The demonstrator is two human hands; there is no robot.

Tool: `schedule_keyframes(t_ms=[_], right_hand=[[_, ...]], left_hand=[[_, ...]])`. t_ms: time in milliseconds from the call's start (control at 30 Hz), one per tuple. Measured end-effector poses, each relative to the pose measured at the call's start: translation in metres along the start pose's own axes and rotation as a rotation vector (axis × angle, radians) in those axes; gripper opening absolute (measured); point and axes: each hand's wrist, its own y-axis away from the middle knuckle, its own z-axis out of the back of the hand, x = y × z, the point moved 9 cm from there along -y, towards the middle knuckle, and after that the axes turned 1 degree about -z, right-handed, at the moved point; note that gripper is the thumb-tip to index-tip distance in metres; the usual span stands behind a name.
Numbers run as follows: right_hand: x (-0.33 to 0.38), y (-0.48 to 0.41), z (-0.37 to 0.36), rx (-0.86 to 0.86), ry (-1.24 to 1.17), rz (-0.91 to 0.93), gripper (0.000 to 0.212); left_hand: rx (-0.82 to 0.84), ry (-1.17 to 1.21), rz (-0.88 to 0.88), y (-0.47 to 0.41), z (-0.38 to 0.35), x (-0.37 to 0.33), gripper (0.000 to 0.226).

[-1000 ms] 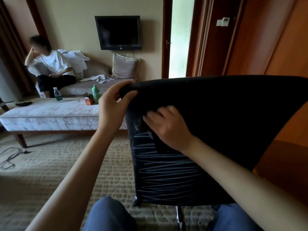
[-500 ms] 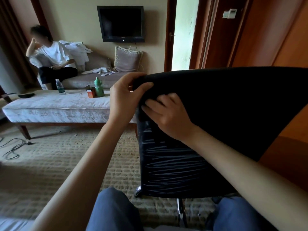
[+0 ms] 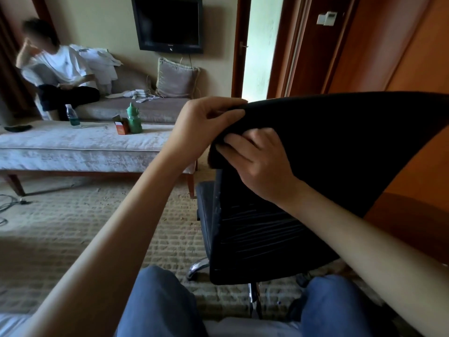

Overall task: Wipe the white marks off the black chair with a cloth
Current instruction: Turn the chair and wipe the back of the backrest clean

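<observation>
The black chair (image 3: 340,142) stands in front of me with its backrest facing me. Faint white lines (image 3: 255,229) cross the lower half of that backrest. My left hand (image 3: 201,127) grips the backrest's top left corner, thumb in front and fingers over the edge. My right hand (image 3: 262,161) lies on the backrest just below that corner. Its fingertips hold a dark cloth (image 3: 213,154) against the chair's left edge, and the hand hides most of the cloth.
The chair's seat (image 3: 206,207) and chrome base (image 3: 196,266) show at lower left, above my knees (image 3: 158,300). A padded bench (image 3: 73,147) with bottles stands to the left. A person (image 3: 58,69) sits on the sofa behind it. Wooden doors (image 3: 388,57) are to the right, and cables (image 3: 9,205) lie on the carpet.
The chair has turned so its seat now shows at the left. My right hand slid up the backrest to just under my left hand. The white lines look fainter.
</observation>
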Motion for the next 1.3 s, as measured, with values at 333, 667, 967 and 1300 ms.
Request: schedule_keyframes(t_ms=[333, 667, 967, 1300], right_hand=[[0.072, 0.107, -0.056, 0.406, 0.028, 0.125, 0.017], [-0.003, 0.023, 0.007, 0.111, 0.105, -0.131, 0.023], [0.082, 0.125, -0.057, 0.464, -0.044, 0.082, 0.033], [-0.037, 0.103, 0.019, 0.233, 0.019, -0.165, 0.04]], left_hand=[[0.048, 0.057, -0.033, 0.0, -0.028, -0.018, 0.021], [0.078, -0.052, -0.098, -0.008, -0.038, -0.033, 0.017], [0.117, -0.174, -0.147, 0.003, -0.058, -0.048, 0.02], [0.028, -0.187, -0.162, 0.003, -0.06, -0.037, 0.025]])
